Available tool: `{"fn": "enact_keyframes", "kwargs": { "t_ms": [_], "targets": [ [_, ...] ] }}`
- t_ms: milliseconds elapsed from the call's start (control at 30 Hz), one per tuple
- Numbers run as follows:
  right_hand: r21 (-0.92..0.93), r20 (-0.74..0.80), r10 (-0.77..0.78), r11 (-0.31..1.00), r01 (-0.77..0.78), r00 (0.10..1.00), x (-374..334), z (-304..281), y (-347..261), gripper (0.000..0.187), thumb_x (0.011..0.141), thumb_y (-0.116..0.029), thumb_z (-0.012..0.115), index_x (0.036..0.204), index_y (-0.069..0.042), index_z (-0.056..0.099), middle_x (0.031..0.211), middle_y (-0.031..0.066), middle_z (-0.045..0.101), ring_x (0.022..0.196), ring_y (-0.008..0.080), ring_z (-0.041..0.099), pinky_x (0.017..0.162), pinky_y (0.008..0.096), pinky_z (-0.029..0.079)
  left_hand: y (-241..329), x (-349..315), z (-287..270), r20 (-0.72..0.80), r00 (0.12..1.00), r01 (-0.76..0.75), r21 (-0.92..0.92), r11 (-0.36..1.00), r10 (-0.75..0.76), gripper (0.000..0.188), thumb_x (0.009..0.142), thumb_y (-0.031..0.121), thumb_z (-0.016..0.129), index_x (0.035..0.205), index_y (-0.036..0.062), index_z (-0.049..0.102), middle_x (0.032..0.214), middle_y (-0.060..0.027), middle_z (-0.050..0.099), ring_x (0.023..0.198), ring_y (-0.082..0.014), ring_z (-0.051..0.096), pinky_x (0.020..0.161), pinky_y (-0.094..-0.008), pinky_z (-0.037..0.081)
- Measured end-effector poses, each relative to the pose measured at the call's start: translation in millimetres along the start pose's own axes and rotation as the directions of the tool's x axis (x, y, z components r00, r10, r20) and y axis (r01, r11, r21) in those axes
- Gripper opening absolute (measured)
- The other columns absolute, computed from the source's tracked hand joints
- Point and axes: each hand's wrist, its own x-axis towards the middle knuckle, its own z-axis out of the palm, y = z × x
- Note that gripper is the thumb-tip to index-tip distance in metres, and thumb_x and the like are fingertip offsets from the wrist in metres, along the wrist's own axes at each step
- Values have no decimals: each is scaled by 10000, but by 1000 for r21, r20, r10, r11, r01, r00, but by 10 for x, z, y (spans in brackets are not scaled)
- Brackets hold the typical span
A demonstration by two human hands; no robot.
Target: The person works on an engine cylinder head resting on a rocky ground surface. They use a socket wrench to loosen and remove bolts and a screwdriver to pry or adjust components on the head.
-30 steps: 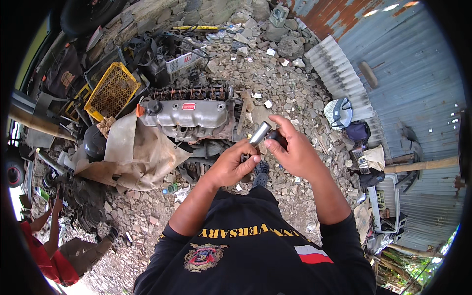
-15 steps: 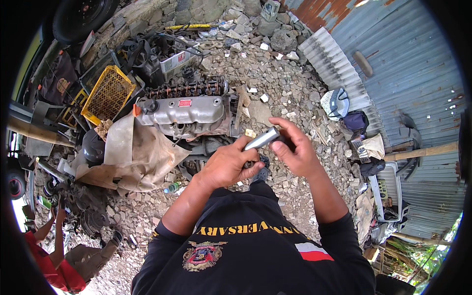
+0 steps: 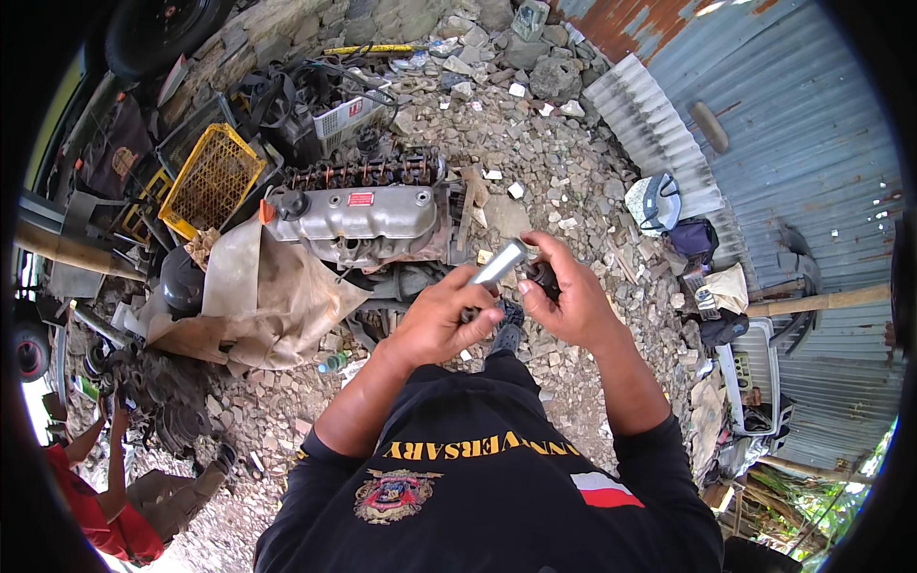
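Observation:
My left hand point(image 3: 441, 320) is closed around the lower part of a shiny silver metal cylinder point(image 3: 500, 262), which slants up and to the right. A dark bit also shows under the left fingers; its kind is unclear. Just to the right, my right hand point(image 3: 581, 304) curls its thumb and fingers around a small dark part point(image 3: 543, 277), apart from the cylinder. Beyond my hands to the left sits an engine point(image 3: 353, 215) with a grey valve cover and a row of exposed valve gear behind it.
A tan sheet point(image 3: 253, 306) drapes beside the engine. Further left are a yellow crate point(image 3: 212, 180) and a white basket point(image 3: 351, 119). Rubble covers the ground point(image 3: 535, 205). A corrugated metal wall point(image 3: 793, 124) stands right. At lower left, a person in red point(image 3: 100, 511) handles dark parts.
The cylinder's upper end has moved left and up, away from my right hand. The dark part in my right fingers now shows more plainly.

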Motion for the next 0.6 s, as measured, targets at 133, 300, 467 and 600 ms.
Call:
{"fn": "enact_keyframes", "kwargs": {
  "t_ms": [133, 300, 467, 600],
  "targets": [
    [133, 23, 4, 991, -7, 1000, -53, -35, 118, 571, 851, -151, 624, 1359, -80, 374, 829, 78, 538, 657, 130, 521, 604, 291, 445, -17, -40, 97, -147, 952, 163, -499, 851, -268, 196, 936, 257, 617, 986, 69, 594, 1019, -85, 554, 802, -144, 571, 698, -316, 483],
    [279, 265, 114, 941, -190, 957, -14, 30, 6, 728, 840, -44, 546, 1455, -106, 161, 1020, 145, 514, 784, 169, 555, 665, 332, 465, 16, 121, 253, -124, 972, 164, -256, 953, -201, 449, 887, 350, 672, 1206, 46, 587, 1078, -90, 582, 967, -191, 559, 851, -329, 453],
    [161, 294, 83, 978, -135, 952, 66, 139, 24, 845, 828, -31, 577, 1499, -124, 73, 1159, 196, 557, 901, 327, 620, 796, 396, 482, -51, 148, 370, -27, 907, 257, -755, 603, -421, 358, 935, 324, 618, 1177, 64, 576, 989, -30, 632, 775, -57, 566, 636, -211, 471],
    [159, 553, 270, 895, -417, 788, 78, -278, -79, 781, 837, 19, 620, 1477, -86, 184, 1125, 145, 566, 870, 150, 591, 775, 289, 490, -140, 94, 171, -100, 754, 246, -873, 421, -649, 463, 960, 454, 506, 1279, 120, 481, 845, -40, 612, 665, -97, 597, 552, -225, 488]
  ]
}}
